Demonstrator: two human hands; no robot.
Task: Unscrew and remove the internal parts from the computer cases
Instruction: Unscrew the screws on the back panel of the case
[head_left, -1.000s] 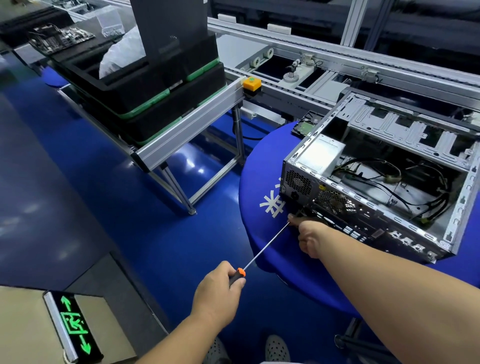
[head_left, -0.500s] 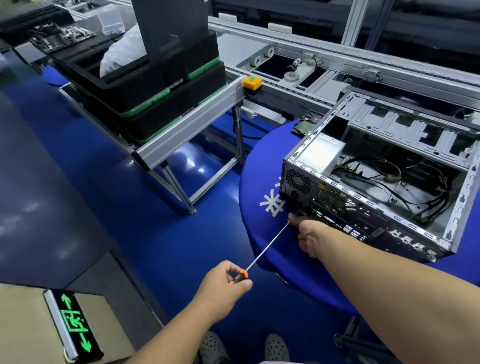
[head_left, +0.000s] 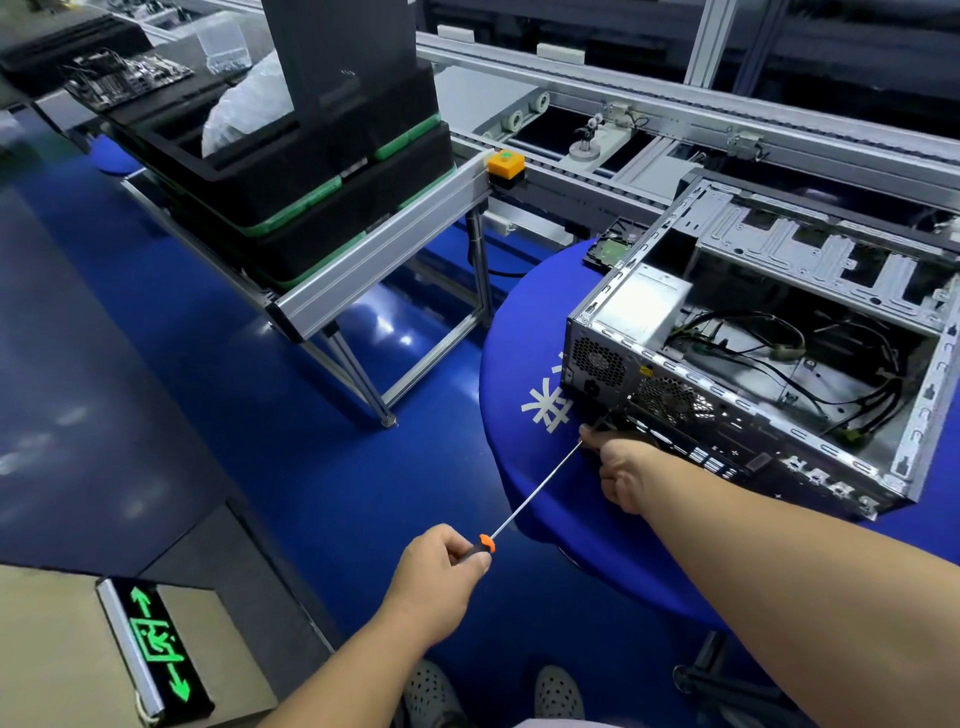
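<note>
An open metal computer case (head_left: 597, 358) lies on its side on a round blue table (head_left: 524, 322). Inside it I see a silver power supply (head_left: 641, 306) and loose black cables (head_left: 836, 379). My left hand (head_left: 434, 582) grips the orange and black handle of a long screwdriver (head_left: 535, 491). The thin shaft runs up and right to the case's rear panel, just below the fan grille (head_left: 672, 400). My right hand (head_left: 626, 467) rests against that panel and pinches the shaft at its tip, which the fingers hide.
An aluminium conveyor frame (head_left: 379, 249) to the left carries stacked black trays with green trim (head_left: 311, 208) and an orange button box (head_left: 505, 166). A hard drive (head_left: 610, 249) lies behind the case. A green exit sign (head_left: 150, 649) sits at lower left.
My left hand has shifted its grip on the handle and turned slightly. The right hand, the shaft tip and the case stay where they were.
</note>
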